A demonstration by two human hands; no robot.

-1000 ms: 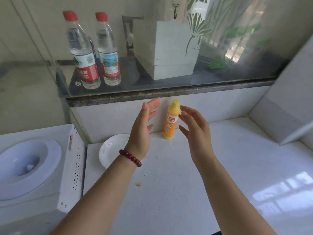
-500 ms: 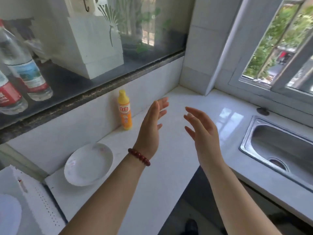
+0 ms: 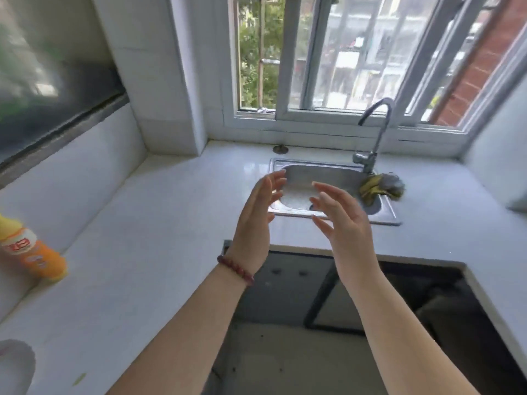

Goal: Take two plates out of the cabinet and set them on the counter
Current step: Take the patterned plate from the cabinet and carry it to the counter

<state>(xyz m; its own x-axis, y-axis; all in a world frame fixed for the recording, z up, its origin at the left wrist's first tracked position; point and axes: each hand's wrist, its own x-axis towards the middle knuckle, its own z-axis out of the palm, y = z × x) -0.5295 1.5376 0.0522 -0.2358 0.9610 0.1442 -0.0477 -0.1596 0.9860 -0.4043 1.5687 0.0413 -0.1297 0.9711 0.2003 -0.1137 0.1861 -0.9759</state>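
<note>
Looking down, I see both forearms raised over the gap in the counter (image 3: 159,223), palms facing, the left grip (image 3: 255,223) and right grip (image 3: 340,223) each spread apart and empty, close but not touching. A dark red bead bracelet (image 3: 235,269) circles the left wrist. Below and just beyond the grips lies the dark cabinet front (image 3: 288,283) under the sink (image 3: 336,169); its surface looks matt and dusty, and I cannot tell whether a door stands open. One white plate (image 3: 14,366), glazed and smooth, shows only as a rim far to the left of the left grip, near the counter's front edge. I judge that one plate is already set down and the second has yet to be fetched. To do this well, I would lower both grips toward the cabinet, take the plate by opposite rims, and lift it level. Left of the left grip stands an orange plastic bottle (image 3: 31,249) against the tiled wall. Beyond the grips, the steel basin is brushed and rounded, with a curved tap (image 3: 376,129) and a crumpled yellow-grey cloth (image 3: 382,186) on its right corner. Farthest, a barred window (image 3: 342,58).
</note>
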